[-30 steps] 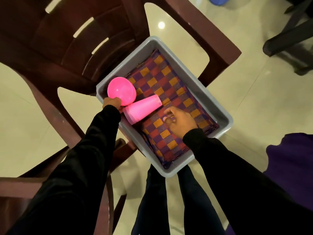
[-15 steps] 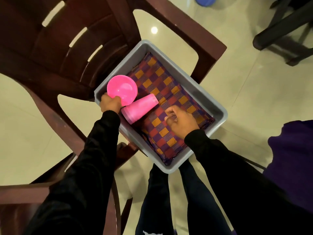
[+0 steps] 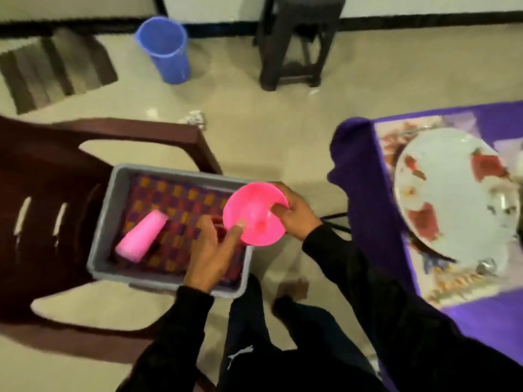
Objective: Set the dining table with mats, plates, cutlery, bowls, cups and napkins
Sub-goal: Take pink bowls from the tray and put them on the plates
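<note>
Pink bowl was in mid-air between grey tub and table, both hands pinching its rim: left hand thumb on the near edge, right hand fingers curled over the far edge. Risk: the handover looked thin, so a slip would drop it to the floor. The plate already filled the mat, so landing space was tight.

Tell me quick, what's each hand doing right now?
Left hand: thumb on the pink bowl rim, helping hold it.
Right hand: gripping the bowl's far edge.
</note>
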